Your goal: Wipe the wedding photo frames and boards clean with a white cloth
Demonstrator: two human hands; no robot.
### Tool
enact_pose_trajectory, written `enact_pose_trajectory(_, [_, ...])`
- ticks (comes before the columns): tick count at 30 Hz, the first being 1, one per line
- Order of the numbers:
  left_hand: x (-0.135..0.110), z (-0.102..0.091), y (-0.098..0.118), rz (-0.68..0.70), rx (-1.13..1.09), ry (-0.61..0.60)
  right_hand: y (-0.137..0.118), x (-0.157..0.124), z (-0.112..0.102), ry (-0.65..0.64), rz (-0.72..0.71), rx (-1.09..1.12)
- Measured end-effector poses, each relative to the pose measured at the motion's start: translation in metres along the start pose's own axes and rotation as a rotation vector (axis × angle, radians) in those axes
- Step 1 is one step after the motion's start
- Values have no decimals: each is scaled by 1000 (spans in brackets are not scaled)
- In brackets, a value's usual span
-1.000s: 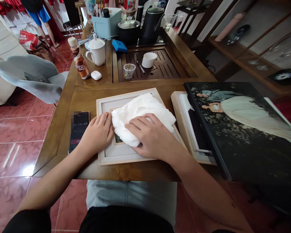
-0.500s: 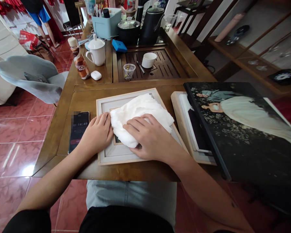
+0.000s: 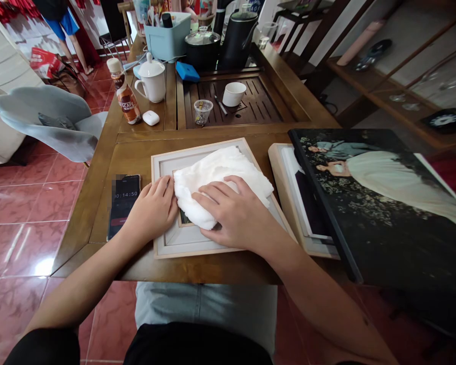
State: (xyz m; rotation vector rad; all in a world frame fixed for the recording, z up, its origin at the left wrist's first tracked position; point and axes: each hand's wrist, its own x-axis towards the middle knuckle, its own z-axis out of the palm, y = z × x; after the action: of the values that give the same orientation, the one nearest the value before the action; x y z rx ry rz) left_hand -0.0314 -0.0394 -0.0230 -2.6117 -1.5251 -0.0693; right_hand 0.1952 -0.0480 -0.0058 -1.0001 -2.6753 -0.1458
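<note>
Narrow gap right of frame (image 3: 193,244)

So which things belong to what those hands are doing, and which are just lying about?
In use:
white cloth, under the right hand
pale wooden frame, touched by the left hand

Seemingly just lying about:
phone
coffee bottle
lidded mug
white cup

The right hand (image 3: 235,213) has edged left; the phone (image 3: 124,207) now reads 14:50
</note>
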Motion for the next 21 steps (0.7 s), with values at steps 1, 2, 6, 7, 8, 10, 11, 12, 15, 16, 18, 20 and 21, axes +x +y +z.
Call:
enact_pose_trajectory(1, [0, 0, 0, 0, -1, 3, 0, 0, 0, 0, 9, -5])
enact_pose_trajectory(2, [0, 0, 0, 0, -2, 5, 0, 0, 0, 0, 13, -7])
enact_pose_trajectory(6, [0, -1, 0, 2, -5, 0, 0, 1, -2, -23, -48, 44])
enact_pose_trajectory(7, [0, -1, 0, 2, -8, -1, 0, 2, -3, -32, -67, 60])
enact_pose_trajectory(8, [0, -2, 0, 2, -13, -1, 0, 2, -3, -38, -77, 69])
enact_pose_trajectory(10, [0, -1, 0, 2, -19, 3, 1, 2, -4, -34, -67, 58])
enact_pose_trajectory(11, [0, -1, 0, 2, -20, 6, 1, 2, -4, -27, -52, 42])
enact_pose_trajectory(12, [0, -1, 0, 2, -19, 9, 1, 2, -4, -20, -35, 25])
enact_pose_trajectory(15, [0, 0, 0, 1, -15, 15, 1, 2, -4, -22, -27, 11])
enact_pose_trajectory(16, [0, 0, 0, 3, -15, 13, 1, 1, -4, -28, -42, 25])
enact_pose_trajectory(18, [0, 0, -1, 7, -16, 3, 1, 1, -5, -37, -79, 59])
enact_pose_trajectory(20, [0, -1, 0, 10, -16, -4, 0, 1, -5, -33, -87, 61])
enact_pose_trajectory(21, [0, -1, 0, 9, -15, -5, 0, 1, -5, -28, -74, 46])
